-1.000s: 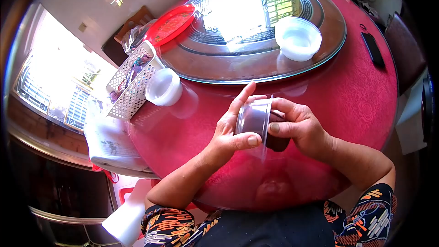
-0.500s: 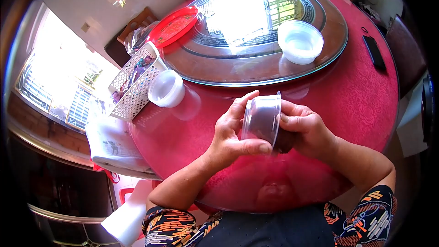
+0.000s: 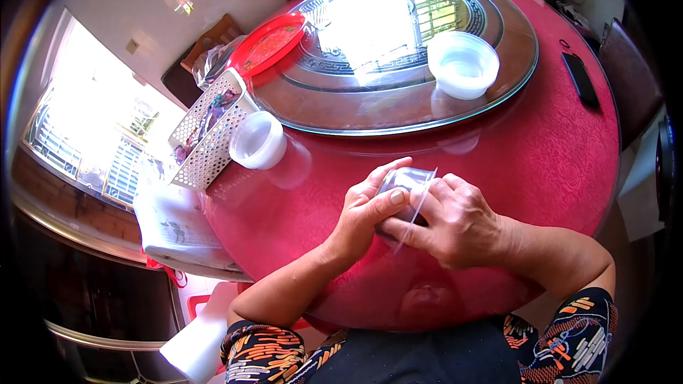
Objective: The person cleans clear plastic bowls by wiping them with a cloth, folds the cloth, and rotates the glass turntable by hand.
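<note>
A clear plastic tub [image 3: 404,180] is held tilted on its side over the near part of the table, its rim facing right. My left hand [image 3: 361,212] wraps round the base and wall, with the thumb across the near side. On the rim side, my right hand [image 3: 455,224] is closed over the edge, its fingers and thumb bent against the tub. Whether anything else lies under those right fingers is hidden. To the left stands a similar tub [image 3: 257,140] on the table. Stacked whitish tubs [image 3: 463,64] sit on the glass turntable [image 3: 370,117].
The round table has a red cloth [image 3: 526,142] under a shiny cover. A white perforated basket [image 3: 213,131] with purple items stands at the left edge. Behind it is a red tray [image 3: 269,44]. A dark phone [image 3: 582,80] lies at the right edge.
My right hand has moved down and left, turning over the rim so its back now shows. My left thumb has shifted up the tub, which tilts more and sits slightly lower.
</note>
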Available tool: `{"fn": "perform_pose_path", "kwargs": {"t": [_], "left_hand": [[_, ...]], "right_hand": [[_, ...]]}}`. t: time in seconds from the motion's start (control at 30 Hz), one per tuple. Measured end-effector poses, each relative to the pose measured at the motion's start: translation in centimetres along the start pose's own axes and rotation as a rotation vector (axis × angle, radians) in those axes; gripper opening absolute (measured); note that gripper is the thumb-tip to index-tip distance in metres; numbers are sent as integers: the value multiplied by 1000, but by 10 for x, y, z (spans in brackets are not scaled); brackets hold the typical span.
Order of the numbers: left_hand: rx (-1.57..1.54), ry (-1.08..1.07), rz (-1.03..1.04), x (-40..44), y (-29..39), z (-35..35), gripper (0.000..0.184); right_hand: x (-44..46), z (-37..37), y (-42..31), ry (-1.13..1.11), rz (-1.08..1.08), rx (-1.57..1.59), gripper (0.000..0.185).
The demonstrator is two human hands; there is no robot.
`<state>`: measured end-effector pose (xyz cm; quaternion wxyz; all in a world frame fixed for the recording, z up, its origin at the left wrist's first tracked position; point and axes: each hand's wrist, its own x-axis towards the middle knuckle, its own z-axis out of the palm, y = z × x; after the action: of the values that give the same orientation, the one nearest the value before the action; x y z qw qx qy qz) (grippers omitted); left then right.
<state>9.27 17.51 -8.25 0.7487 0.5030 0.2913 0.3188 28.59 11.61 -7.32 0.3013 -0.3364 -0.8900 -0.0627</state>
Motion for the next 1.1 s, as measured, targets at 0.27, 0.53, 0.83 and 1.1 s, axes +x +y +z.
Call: {"fn": "perform_pose_path", "kwargs": {"t": [0.27, 0.53, 0.83, 1.1], "left_hand": [[27, -10, 288, -4, -1, 2, 68], [189, -132, 365, 1, 0, 4, 111], [456, -73, 519, 4, -4, -4, 113], [79, -87, 242, -5, 4, 0, 98]], "right_hand": [[0, 12, 17, 14, 243, 543, 42], [-1, 5, 30, 212, 838, 1662, 40], [0, -1, 21, 181, 968, 1933, 38], [-2, -5, 12, -82, 693, 1670, 43]]}}
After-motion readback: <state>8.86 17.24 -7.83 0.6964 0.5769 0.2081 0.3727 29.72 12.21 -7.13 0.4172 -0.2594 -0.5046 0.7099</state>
